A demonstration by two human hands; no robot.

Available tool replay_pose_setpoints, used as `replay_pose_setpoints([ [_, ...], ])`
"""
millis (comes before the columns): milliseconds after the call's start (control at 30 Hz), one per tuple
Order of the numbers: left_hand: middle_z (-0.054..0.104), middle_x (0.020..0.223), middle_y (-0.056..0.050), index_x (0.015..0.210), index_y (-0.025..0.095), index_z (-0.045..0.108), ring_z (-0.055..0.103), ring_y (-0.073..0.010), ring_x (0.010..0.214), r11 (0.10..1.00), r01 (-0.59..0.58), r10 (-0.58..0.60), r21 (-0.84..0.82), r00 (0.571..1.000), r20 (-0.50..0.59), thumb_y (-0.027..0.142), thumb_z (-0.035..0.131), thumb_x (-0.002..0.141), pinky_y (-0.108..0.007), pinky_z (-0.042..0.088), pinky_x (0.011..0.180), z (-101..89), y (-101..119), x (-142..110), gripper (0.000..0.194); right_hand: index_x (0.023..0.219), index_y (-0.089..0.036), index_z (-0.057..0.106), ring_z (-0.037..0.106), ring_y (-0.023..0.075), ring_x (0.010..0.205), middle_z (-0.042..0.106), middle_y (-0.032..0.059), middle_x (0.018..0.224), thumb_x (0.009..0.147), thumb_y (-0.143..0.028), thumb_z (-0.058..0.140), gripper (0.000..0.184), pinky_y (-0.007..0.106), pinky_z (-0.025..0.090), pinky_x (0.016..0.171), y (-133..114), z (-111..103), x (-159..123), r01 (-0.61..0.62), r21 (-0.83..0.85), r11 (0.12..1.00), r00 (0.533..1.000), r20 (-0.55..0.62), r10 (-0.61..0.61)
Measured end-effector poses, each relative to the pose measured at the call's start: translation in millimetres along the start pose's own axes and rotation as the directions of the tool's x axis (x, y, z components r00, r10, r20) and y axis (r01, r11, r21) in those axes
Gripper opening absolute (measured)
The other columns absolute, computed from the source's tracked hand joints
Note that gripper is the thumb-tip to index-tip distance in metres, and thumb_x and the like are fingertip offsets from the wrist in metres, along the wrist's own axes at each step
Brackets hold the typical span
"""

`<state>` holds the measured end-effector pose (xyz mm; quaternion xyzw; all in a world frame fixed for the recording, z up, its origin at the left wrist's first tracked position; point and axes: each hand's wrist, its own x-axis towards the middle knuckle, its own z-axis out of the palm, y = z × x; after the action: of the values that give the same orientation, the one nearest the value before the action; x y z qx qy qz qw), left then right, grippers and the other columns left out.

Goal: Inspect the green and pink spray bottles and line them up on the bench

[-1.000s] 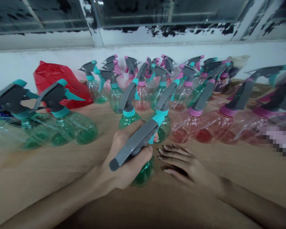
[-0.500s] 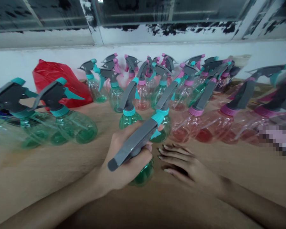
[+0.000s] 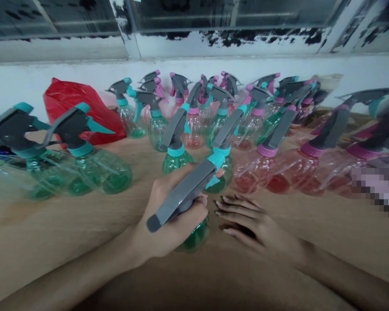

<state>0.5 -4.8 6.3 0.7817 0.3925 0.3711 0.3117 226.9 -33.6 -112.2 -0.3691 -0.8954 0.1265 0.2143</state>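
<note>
Little tabletop (image 3: 214, 248) separates spray bottle (image 3: 183, 195) from right hand (image 3: 251, 221).

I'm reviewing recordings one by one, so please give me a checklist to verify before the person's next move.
1. Left grip closed around the green transparent plastic spray bottle: ok.
2. Grey-and-turquoise plastic trigger head tight on that bottle: cannot tell, the join is hidden.
3. Right grip free: ok, holding nothing, resting on the tan tabletop.
4. Held bottle apart from the two green transparent bottles just behind: cannot tell, they overlap in view.
5. Crumpled red plastic bag away from both grips: ok.
</note>
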Motion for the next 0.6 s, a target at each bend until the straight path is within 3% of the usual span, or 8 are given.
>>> replay_pose_setpoints([
  [600,0.059,0.072,0.003,0.086,0.028,0.061,0.059,-0.0169,0.063,1.000,0.006,-0.006,0.003,1.000,-0.004,0.011,0.048,0.068,-0.028,0.051,0.063,-0.3,-1.3,0.0,0.027,0.129,-0.027,0.052,0.041,0.0208,0.132,0.054,0.0008,0.137,0.094,-0.031,0.051,0.035,0.048,0.038,0.108,1.0,0.7,-0.3,0.002,0.001,1.000,1.000,0.004,-0.002],
])
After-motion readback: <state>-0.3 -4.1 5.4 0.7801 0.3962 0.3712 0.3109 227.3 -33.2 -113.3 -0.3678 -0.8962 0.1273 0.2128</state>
